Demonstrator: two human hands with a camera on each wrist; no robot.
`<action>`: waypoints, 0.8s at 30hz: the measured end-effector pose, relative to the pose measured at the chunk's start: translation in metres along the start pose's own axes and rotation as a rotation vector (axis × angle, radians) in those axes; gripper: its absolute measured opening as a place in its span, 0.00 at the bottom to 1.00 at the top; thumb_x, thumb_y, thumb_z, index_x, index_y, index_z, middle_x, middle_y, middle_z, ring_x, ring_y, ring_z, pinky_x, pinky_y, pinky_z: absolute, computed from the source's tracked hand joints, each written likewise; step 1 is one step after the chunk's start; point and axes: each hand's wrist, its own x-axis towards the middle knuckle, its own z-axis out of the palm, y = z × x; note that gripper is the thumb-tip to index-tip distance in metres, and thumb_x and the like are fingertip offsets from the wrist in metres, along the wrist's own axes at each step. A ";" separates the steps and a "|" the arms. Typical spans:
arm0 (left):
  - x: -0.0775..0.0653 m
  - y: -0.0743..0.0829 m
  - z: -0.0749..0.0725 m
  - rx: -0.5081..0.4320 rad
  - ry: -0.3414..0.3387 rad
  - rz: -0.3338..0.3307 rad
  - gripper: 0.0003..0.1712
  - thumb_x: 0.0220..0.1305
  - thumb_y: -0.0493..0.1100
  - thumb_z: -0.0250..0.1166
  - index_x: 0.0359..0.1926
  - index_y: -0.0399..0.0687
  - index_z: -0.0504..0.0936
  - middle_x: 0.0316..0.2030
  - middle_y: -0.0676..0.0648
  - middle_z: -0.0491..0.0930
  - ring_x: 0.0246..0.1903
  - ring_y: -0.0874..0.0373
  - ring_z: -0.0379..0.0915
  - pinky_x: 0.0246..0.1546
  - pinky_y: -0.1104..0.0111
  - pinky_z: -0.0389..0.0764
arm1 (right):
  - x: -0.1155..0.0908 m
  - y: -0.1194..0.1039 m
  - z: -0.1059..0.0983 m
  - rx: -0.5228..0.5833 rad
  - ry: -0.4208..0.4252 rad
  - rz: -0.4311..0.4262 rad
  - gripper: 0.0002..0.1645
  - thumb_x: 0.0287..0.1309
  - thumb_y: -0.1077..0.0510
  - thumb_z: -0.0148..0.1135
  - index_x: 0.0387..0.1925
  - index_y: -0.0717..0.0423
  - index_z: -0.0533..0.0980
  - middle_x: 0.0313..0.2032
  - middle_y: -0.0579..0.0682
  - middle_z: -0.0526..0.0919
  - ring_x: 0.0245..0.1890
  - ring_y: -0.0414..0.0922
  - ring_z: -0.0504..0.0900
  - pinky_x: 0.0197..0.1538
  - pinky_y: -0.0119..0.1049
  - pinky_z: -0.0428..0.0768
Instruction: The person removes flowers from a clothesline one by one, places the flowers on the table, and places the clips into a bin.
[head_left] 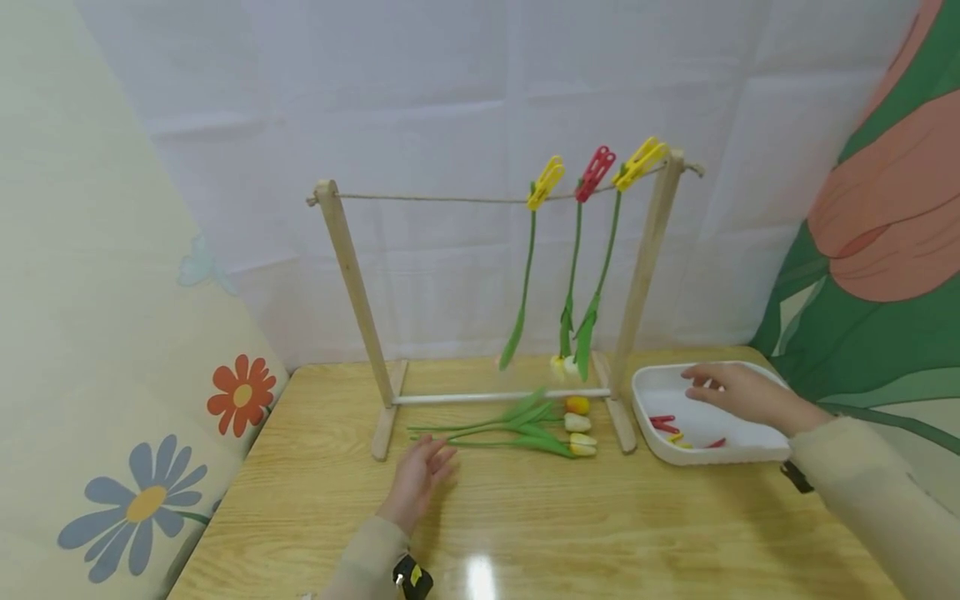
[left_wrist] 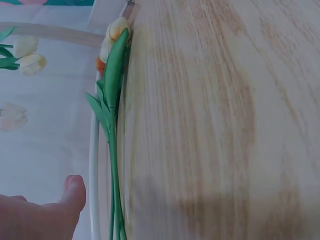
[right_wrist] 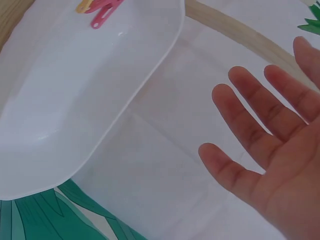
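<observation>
Three artificial tulips lie on the table, blooms to the right: one orange, the others pale. My left hand is beside their stem ends, fingers loosely extended and empty. In the left wrist view the tulip stems run past the thumb side of that hand. Over the white tray my right hand hovers with nothing in it. The right wrist view shows its fingers spread apart. Red clothespins and a yellow clothespin lie in the tray.
A wooden frame with a string stands behind the tulips. From the string's right half hang three tulips, held by a yellow clothespin, a red clothespin and another yellow clothespin. A white rod joins the frame's feet.
</observation>
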 end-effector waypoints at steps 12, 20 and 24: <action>0.002 0.018 0.007 0.043 -0.015 0.022 0.33 0.76 0.36 0.41 0.70 0.20 0.38 0.69 0.24 0.49 0.65 0.38 0.60 0.67 0.49 0.61 | -0.006 -0.019 -0.003 -0.009 0.098 -0.034 0.16 0.63 0.61 0.63 0.47 0.69 0.78 0.36 0.52 0.83 0.35 0.49 0.80 0.36 0.45 0.80; 0.002 0.023 0.010 0.138 0.007 0.073 0.30 0.76 0.38 0.41 0.69 0.21 0.46 0.67 0.25 0.57 0.62 0.38 0.66 0.63 0.52 0.70 | -0.012 -0.034 -0.001 0.016 0.193 -0.074 0.15 0.61 0.63 0.64 0.47 0.68 0.79 0.38 0.54 0.84 0.35 0.48 0.80 0.35 0.41 0.79; 0.001 0.027 0.014 0.190 0.001 0.107 0.30 0.76 0.40 0.44 0.69 0.23 0.49 0.65 0.26 0.61 0.60 0.39 0.68 0.61 0.52 0.72 | -0.012 -0.042 0.000 0.044 0.217 -0.053 0.16 0.63 0.61 0.62 0.48 0.70 0.78 0.39 0.55 0.84 0.37 0.50 0.80 0.35 0.42 0.78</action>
